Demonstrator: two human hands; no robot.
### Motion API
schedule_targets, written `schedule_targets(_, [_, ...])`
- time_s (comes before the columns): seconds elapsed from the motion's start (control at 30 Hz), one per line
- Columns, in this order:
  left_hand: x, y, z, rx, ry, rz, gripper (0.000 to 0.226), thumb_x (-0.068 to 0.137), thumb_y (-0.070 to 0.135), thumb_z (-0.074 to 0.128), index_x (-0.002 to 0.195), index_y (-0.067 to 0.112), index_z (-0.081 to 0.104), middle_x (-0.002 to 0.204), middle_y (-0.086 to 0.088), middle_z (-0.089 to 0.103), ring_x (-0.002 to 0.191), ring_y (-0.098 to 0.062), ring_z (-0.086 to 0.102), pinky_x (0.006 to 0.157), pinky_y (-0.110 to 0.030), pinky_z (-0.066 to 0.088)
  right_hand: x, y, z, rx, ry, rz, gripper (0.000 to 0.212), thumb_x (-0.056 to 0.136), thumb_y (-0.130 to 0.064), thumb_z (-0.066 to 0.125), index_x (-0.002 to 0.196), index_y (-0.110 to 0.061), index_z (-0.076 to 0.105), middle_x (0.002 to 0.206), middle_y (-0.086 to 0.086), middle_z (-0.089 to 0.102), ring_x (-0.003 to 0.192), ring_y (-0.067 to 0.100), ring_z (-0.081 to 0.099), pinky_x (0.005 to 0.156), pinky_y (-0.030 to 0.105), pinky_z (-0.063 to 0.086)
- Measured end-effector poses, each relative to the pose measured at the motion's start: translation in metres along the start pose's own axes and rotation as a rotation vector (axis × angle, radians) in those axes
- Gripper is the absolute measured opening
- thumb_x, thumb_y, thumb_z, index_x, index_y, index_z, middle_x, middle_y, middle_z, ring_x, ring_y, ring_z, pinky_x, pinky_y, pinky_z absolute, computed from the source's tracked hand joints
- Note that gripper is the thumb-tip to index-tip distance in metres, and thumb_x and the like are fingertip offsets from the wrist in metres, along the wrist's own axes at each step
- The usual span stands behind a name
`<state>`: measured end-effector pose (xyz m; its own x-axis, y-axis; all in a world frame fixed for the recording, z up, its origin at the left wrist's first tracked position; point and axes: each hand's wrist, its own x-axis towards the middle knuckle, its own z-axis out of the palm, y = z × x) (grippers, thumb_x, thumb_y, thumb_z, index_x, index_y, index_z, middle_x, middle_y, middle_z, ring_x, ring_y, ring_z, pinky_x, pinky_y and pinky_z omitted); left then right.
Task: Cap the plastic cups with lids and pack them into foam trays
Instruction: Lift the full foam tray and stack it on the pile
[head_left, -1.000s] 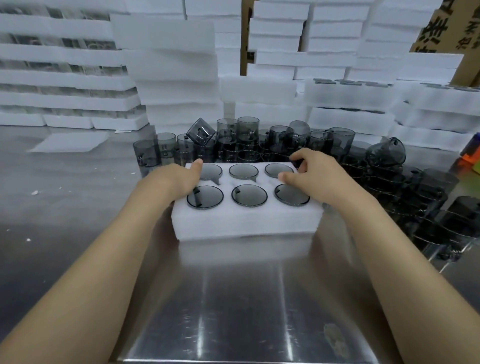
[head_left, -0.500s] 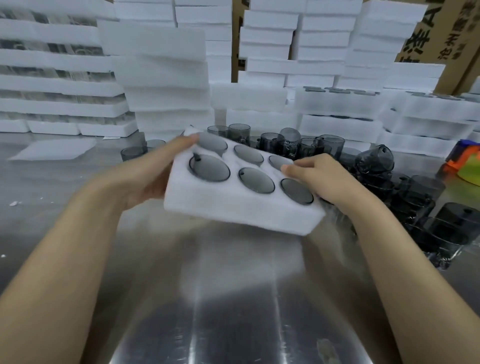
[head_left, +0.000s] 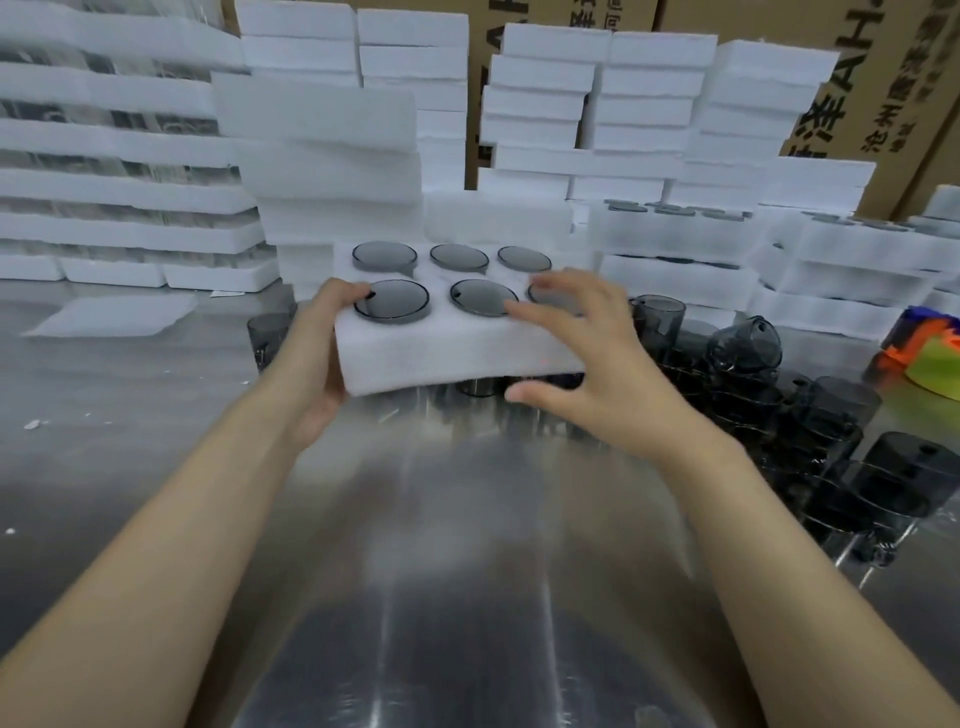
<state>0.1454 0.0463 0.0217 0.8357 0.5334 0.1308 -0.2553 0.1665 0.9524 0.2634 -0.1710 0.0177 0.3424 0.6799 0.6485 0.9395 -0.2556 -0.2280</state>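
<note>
A white foam tray (head_left: 441, 353) is held in the air above the steel table, its holes filled with several capped smoky-grey cups (head_left: 392, 300). My left hand (head_left: 322, 358) grips the tray's left end, thumb on top and fingers underneath. My right hand (head_left: 587, 364) is at the tray's right end with fingers spread over its top and thumb below the front edge; it looks slightly off the foam. Loose grey plastic cups (head_left: 831, 415) stand and lie on the table behind and to the right of the tray.
Stacks of white foam trays (head_left: 332, 171) fill the back of the table, some at right holding capped cups (head_left: 675, 228). Cardboard boxes (head_left: 857, 93) stand behind. A flat foam sheet (head_left: 114, 314) lies at left. An orange-and-green object (head_left: 924, 348) sits at the right edge.
The filled tray was lifted off the table, first tilted, now raised higher and levelled. My right hand has loosened from its right end with fingers spread.
</note>
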Motion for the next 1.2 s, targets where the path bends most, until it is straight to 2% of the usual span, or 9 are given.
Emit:
schedule_targets(0.07, [-0.003,-0.004,0.007,-0.040,0.017,0.000,0.036,0.089,0.035,0.051,0.062,0.032,0.075,0.070,0.009,0.072,0.059,-0.007,0.067,0.048,-0.018,0.050,-0.001,-0.002,0.008,-0.172,0.038,-0.046,0.067,0.075,-0.027,0.078,0.137,-0.024,0.051,0.138,0.000,0.046,0.133,0.022,0.034,0.112,0.052,0.021])
schedule_targets(0.27, [0.000,-0.018,0.017,-0.149,0.001,0.054,0.030,0.086,0.040,0.052,0.069,0.034,0.076,0.079,0.010,0.074,0.066,-0.007,0.069,0.051,-0.019,0.052,-0.002,0.003,-0.003,-0.288,0.120,-0.052,0.059,0.074,-0.015,0.076,0.130,-0.022,0.057,0.127,0.001,0.052,0.117,0.020,0.051,0.108,0.061,0.026])
schedule_targets(0.43, [0.006,-0.038,0.025,-0.284,-0.040,0.122,0.039,0.094,0.048,0.035,0.100,0.030,0.069,0.091,0.006,0.071,0.074,-0.012,0.068,0.052,-0.024,0.051,0.000,0.006,-0.011,-0.348,0.267,-0.125,0.049,0.072,-0.006,0.073,0.119,-0.016,0.064,0.121,0.003,0.058,0.114,0.022,0.055,0.099,0.060,0.035])
schedule_targets(0.5, [0.008,-0.057,0.033,-0.109,0.033,0.159,0.038,0.102,0.039,0.027,0.121,0.022,0.055,0.092,-0.002,0.067,0.069,-0.012,0.065,0.042,-0.023,0.047,0.001,0.011,-0.019,-0.384,0.371,-0.111,0.046,0.072,-0.004,0.073,0.116,-0.015,0.066,0.122,0.005,0.059,0.114,0.025,0.056,0.100,0.060,0.034])
schedule_targets(0.57, [0.011,-0.077,0.036,0.251,0.082,0.288,0.031,0.104,0.029,0.029,0.131,0.026,0.043,0.095,0.000,0.061,0.072,-0.006,0.061,0.042,-0.022,0.047,0.007,0.017,-0.029,-0.408,0.466,-0.023,0.043,0.073,-0.004,0.072,0.114,-0.016,0.066,0.123,0.005,0.059,0.116,0.025,0.055,0.104,0.060,0.030])
schedule_targets(0.73, [0.029,-0.098,0.033,0.786,0.001,0.382,0.031,0.100,0.025,0.039,0.130,0.025,0.046,0.095,0.015,0.056,0.087,-0.005,0.058,0.074,-0.044,0.055,0.054,0.056,-0.065,-0.358,0.507,0.359,0.045,0.081,-0.010,0.068,0.123,-0.023,0.057,0.132,0.001,0.045,0.121,0.023,0.048,0.111,0.061,0.013])
schedule_targets(0.97, [0.037,-0.100,0.034,0.731,0.077,0.297,0.023,0.101,0.020,0.034,0.103,0.026,0.056,0.087,0.009,0.062,0.084,-0.012,0.060,0.073,-0.052,0.054,0.111,0.147,-0.109,-0.705,0.101,0.580,0.049,0.083,-0.005,0.062,0.129,-0.017,0.051,0.133,0.012,0.037,0.115,0.037,0.044,0.103,0.055,0.022])
schedule_targets(1.1, [0.035,-0.099,0.035,0.694,0.079,0.288,0.026,0.101,0.017,0.036,0.094,0.024,0.060,0.081,0.008,0.063,0.083,-0.015,0.061,0.071,-0.051,0.053,0.126,0.185,-0.120,-0.654,0.165,0.631,0.050,0.082,-0.002,0.062,0.130,-0.014,0.050,0.132,0.014,0.036,0.115,0.038,0.044,0.107,0.058,0.022])
schedule_targets(1.2, [0.036,-0.099,0.036,0.679,0.085,0.289,0.028,0.100,0.016,0.038,0.087,0.026,0.060,0.080,0.007,0.064,0.080,-0.011,0.061,0.068,-0.048,0.052,0.138,0.204,-0.119,-0.644,0.252,0.654,0.048,0.082,-0.002,0.063,0.127,-0.014,0.053,0.133,0.013,0.037,0.121,0.035,0.040,0.110,0.067,0.007])
